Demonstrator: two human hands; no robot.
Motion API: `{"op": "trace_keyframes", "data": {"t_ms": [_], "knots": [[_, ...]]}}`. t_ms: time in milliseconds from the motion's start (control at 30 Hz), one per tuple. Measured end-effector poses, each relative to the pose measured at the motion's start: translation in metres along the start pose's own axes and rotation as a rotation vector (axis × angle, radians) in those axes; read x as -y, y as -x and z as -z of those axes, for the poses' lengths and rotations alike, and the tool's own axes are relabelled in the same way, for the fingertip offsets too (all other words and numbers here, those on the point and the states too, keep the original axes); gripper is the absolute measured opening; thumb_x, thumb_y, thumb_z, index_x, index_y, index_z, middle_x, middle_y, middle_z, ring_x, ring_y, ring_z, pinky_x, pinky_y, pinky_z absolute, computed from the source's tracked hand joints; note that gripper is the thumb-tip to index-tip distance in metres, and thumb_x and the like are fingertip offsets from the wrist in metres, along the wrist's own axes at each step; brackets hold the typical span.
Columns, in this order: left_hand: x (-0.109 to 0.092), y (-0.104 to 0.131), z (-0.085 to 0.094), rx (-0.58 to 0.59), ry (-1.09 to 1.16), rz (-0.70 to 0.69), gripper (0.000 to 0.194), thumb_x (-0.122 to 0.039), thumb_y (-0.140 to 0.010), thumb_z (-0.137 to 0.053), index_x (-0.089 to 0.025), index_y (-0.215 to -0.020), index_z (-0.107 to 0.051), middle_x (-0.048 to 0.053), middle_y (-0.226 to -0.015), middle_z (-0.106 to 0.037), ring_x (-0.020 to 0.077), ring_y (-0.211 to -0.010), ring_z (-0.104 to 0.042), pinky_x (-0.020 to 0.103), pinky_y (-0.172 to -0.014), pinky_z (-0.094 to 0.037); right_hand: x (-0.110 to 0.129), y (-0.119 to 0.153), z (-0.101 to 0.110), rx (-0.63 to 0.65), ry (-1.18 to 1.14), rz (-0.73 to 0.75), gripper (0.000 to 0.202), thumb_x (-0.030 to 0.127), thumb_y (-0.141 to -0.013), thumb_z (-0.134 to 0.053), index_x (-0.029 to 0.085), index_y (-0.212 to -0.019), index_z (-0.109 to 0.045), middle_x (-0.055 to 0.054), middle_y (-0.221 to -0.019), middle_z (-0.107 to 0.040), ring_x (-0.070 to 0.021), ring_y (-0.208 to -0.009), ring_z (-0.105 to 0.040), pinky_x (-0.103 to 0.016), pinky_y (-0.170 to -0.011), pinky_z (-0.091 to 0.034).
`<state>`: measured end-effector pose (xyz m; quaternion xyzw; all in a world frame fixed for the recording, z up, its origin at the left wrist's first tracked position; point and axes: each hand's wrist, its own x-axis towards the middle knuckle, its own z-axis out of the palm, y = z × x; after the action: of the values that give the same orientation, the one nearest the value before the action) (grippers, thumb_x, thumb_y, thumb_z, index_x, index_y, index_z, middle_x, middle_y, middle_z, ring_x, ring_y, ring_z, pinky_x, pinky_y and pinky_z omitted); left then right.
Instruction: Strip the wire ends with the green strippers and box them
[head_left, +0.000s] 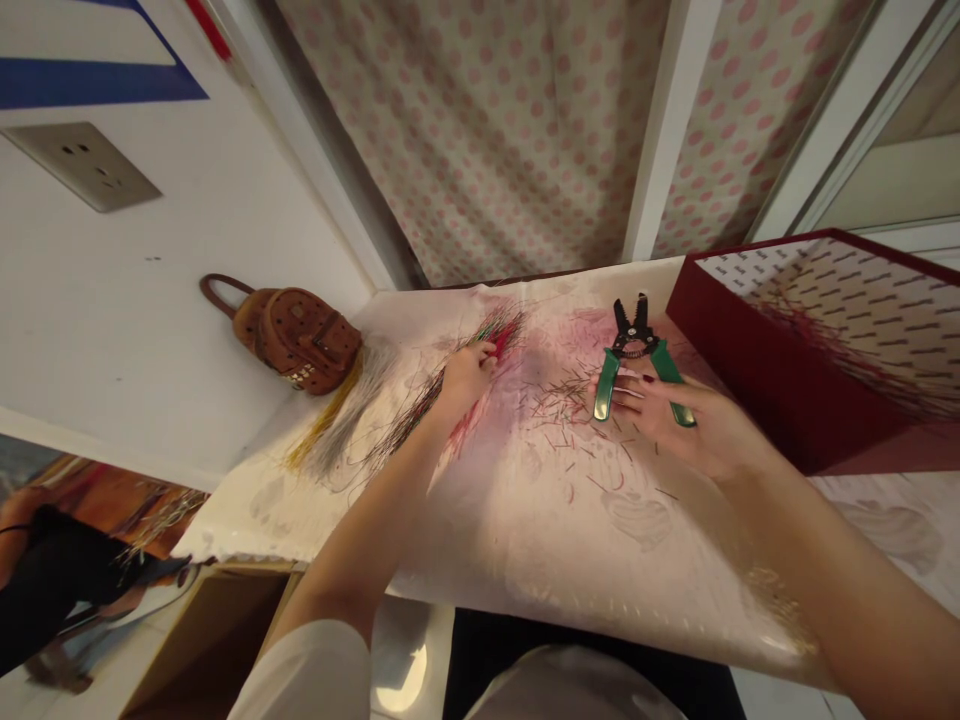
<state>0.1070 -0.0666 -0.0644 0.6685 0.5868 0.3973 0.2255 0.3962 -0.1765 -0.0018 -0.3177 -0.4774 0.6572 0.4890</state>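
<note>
The left hand (466,378) is bent over the red wires (507,338) at the middle of the table (517,530), its fingers curled; whether a strand is pinched between them cannot be told. By the right hand (694,425), a pair of pliers (634,335) is loosely held, the fingers partly spread among the green handles, which are parted, and the black tips pointed away from the body. Beside the left hand, dark wires (412,425) are laid in a long bundle, with grey wires (349,420) and yellow wires (322,435) farther left, near a brown bag (315,340) that is covered with small dark marks. Short clippings (566,405) are scattered between the hands, some near the right fingertips. To the right, more wires are held in a dark red box (735,380); its white lining is printed with a repeated dark mark, too small to be read. Gold print (780,600) is seen near the table's front edge, its wording likewise unreadable.
</note>
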Motion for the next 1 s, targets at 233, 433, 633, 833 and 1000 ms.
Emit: {"op": "trace_keyframes", "data": {"t_ms": [233,433,633,833,1000], "knots": [[-0.006,-0.012,0.014,-0.088,0.351,0.032,0.014,-0.019,-0.091,-0.056,-0.014,-0.089,-0.069,0.005,-0.078,-0.070,0.0127,-0.067,-0.062,0.024,-0.068,-0.050,-0.001,0.001,0.002,-0.046,0.000,-0.018,0.018,0.028,-0.087,-0.070,0.029,-0.105,-0.070,-0.003,-0.114,-0.075,-0.0310,-0.119,-0.066,-0.052,-0.109,-0.050],[-0.047,0.013,0.030,-0.040,0.480,-0.010,0.014,-0.026,-0.091,-0.062,-0.017,-0.081,-0.066,0.000,-0.069,-0.060,0.0096,-0.057,-0.048,0.022,-0.057,-0.039,-0.001,0.004,0.005,-0.047,0.019,-0.097,0.021,0.033,-0.090,-0.068,0.027,-0.110,-0.073,-0.004,-0.102,-0.076,-0.0312,-0.104,-0.071,-0.049,-0.093,-0.057],[-0.079,0.061,0.006,0.220,0.627,-0.106,0.020,-0.026,-0.093,-0.060,-0.016,-0.076,-0.060,-0.002,-0.065,-0.055,0.0095,-0.060,-0.047,0.023,-0.060,-0.037,0.002,0.007,-0.011,-0.071,-0.010,-0.080,0.023,0.030,-0.086,-0.070,0.028,-0.108,-0.074,-0.004,-0.115,-0.075,-0.0301,-0.109,-0.069,-0.048,-0.098,-0.056],[-0.084,0.082,-0.014,0.263,0.677,-0.119,0.021,-0.028,-0.093,-0.062,-0.015,-0.077,-0.060,-0.002,-0.066,-0.055,0.0100,-0.063,-0.050,0.023,-0.064,-0.039,0.003,0.009,-0.024,-0.091,-0.041,-0.025,0.029,0.026,-0.083,-0.070,0.028,-0.112,-0.071,-0.004,-0.122,-0.074,-0.0287,-0.121,-0.065,-0.046,-0.107,-0.053],[-0.086,0.086,-0.015,0.289,0.678,-0.119,0.024,-0.027,-0.094,-0.060,-0.016,-0.073,-0.058,-0.002,-0.065,-0.055,0.0103,-0.062,-0.050,0.023,-0.065,-0.041,0.004,0.008,-0.022,-0.097,-0.047,-0.032,0.023,0.026,-0.087,-0.065,0.029,-0.109,-0.071,-0.001,-0.138,-0.067,-0.0285,-0.123,-0.063,-0.048,-0.106,-0.054]]}}
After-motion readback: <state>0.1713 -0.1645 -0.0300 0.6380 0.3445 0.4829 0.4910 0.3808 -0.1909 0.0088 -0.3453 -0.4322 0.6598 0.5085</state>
